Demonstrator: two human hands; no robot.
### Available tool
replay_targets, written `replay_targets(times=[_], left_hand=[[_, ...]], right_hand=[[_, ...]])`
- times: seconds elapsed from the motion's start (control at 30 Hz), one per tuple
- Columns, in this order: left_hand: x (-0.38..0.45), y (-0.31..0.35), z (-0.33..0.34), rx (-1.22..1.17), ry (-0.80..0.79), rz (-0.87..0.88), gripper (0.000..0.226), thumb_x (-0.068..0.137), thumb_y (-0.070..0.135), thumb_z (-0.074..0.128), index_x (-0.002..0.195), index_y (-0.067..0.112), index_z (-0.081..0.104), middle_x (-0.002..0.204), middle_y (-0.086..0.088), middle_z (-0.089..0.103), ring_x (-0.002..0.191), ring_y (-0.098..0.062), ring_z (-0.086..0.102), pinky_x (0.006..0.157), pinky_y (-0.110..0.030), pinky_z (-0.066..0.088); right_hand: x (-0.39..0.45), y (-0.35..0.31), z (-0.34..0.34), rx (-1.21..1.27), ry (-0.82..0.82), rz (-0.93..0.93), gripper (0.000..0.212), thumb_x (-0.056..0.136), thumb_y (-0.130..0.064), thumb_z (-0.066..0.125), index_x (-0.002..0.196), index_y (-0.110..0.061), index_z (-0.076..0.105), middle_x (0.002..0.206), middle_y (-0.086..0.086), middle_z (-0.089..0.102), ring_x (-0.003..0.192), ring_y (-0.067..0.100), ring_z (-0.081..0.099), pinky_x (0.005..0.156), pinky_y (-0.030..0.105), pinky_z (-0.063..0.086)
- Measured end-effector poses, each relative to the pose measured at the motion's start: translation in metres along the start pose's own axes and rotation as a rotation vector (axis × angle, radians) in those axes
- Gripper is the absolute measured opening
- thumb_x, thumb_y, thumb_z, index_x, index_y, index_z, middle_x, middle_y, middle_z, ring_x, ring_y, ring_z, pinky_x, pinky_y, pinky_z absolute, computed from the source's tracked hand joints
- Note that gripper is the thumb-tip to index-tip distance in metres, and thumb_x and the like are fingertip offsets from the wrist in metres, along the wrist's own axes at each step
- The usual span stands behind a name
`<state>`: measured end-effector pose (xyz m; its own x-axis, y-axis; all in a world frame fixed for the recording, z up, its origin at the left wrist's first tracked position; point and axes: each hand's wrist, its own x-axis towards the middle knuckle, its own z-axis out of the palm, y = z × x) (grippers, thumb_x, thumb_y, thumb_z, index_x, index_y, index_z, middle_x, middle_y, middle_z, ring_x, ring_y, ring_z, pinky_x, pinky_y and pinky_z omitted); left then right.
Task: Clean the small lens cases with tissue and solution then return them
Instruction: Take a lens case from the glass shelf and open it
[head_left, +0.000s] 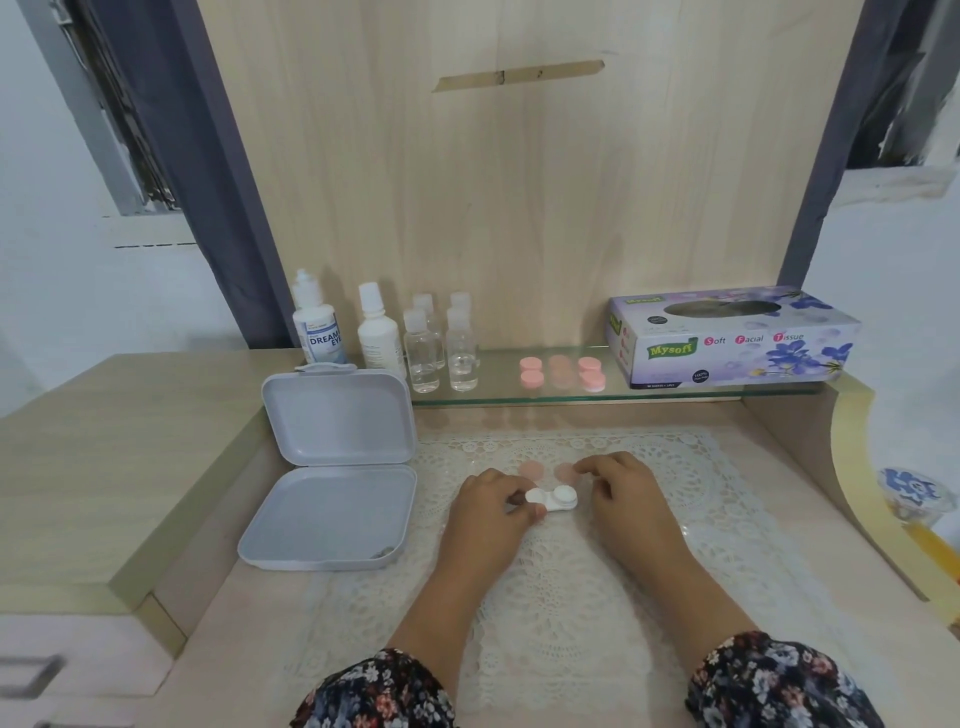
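Observation:
A white double lens case (553, 499) lies on the lace mat (571, 571) with both wells uncovered. My left hand (488, 514) pinches its left end between thumb and fingers. Two pink caps lie flat on the mat just behind the case, a left cap (531, 470) and a right cap (563, 473). My right hand (618, 488) is curled to the right of the case, and its fingertips pinch the right cap's edge. A solution bottle (318, 325) stands at the back left. The tissue box (727, 343) sits on the glass shelf (519, 397).
An open grey storage box (332, 478) lies left of the mat. A second white bottle (379, 332) and several small clear bottles (441, 348) stand on the shelf, with pink-capped lens cases (563, 371) beside them. A raised wooden ledge (104, 467) borders the left.

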<state>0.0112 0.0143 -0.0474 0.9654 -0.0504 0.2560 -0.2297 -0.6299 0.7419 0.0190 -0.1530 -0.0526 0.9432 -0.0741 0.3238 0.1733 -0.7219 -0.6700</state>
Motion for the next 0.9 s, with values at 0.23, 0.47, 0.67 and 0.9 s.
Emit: replay_targets(times=[0.23, 0.47, 0.67, 0.9], left_hand=[[-0.003, 0.005, -0.004, -0.043, 0.004, -0.032, 0.017, 0.086, 0.027, 0.067, 0.103, 0.025, 0.069, 0.090, 0.017, 0.055, 0.095, -0.010, 0.049, 0.086, -0.026, 0.042], [-0.009, 0.012, -0.021, -0.173, -0.024, -0.100, 0.012, 0.086, 0.026, 0.069, 0.097, 0.023, 0.069, 0.088, 0.012, 0.063, 0.079, -0.005, 0.057, 0.072, -0.021, 0.044], [-0.017, 0.013, -0.054, -0.192, 0.039, -0.115, 0.007, 0.085, 0.027, 0.069, 0.091, 0.024, 0.067, 0.070, 0.011, 0.056, 0.066, -0.008, 0.052, 0.065, -0.024, 0.042], [-0.024, -0.007, -0.104, -0.178, 0.192, -0.146, 0.010, 0.081, 0.020, 0.074, 0.087, 0.020, 0.066, 0.068, 0.006, 0.056, 0.060, -0.007, 0.050, 0.057, -0.020, 0.039]], right_hand=[[0.000, -0.001, 0.000, -0.008, -0.009, -0.005, 0.036, 0.092, 0.000, 0.042, 0.111, -0.014, 0.069, 0.105, -0.004, 0.053, 0.108, 0.017, 0.048, 0.092, 0.031, 0.043], [-0.001, -0.007, -0.003, 0.004, 0.001, 0.026, 0.027, 0.094, -0.006, 0.042, 0.105, -0.014, 0.066, 0.101, -0.004, 0.059, 0.100, 0.014, 0.052, 0.080, 0.023, 0.039], [0.001, -0.015, -0.011, 0.102, -0.004, 0.148, 0.024, 0.095, -0.007, 0.040, 0.096, -0.016, 0.062, 0.098, 0.000, 0.062, 0.085, 0.012, 0.053, 0.065, 0.023, 0.039], [0.002, -0.044, -0.007, 0.038, 0.021, 0.045, 0.023, 0.094, -0.006, 0.044, 0.102, -0.011, 0.065, 0.103, 0.002, 0.063, 0.093, 0.016, 0.053, 0.076, 0.028, 0.041]])
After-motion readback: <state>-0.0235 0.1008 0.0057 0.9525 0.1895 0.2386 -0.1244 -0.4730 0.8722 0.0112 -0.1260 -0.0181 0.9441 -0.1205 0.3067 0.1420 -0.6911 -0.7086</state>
